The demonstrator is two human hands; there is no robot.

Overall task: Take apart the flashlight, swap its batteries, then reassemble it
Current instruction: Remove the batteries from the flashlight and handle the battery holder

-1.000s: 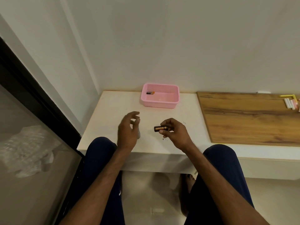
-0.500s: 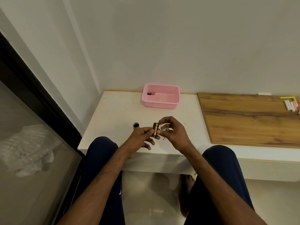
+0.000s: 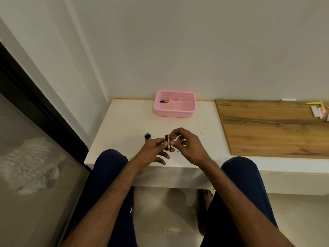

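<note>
A black and copper battery (image 3: 167,142) is held upright over the near part of the white table (image 3: 128,125). My left hand (image 3: 154,152) pinches its middle with thumb and fingers. My right hand (image 3: 189,148) touches its upper end with the fingertips. The grey flashlight body (image 3: 147,137) stands upright on the table just left of my left hand, its dark open end facing up. Another battery (image 3: 164,101) lies in the pink basket (image 3: 175,113) at the back. The flashlight's other parts are hidden.
A wooden board (image 3: 274,129) covers the table's right side, with several chalk sticks (image 3: 317,111) at its far right. A wall runs behind the table. A glass panel with a dark frame stands at the left. My knees sit under the near table edge.
My left hand came away from the flashlight body and joined my right hand at the battery. The battery turned from lying sideways to upright. The flashlight body now stands uncovered.
</note>
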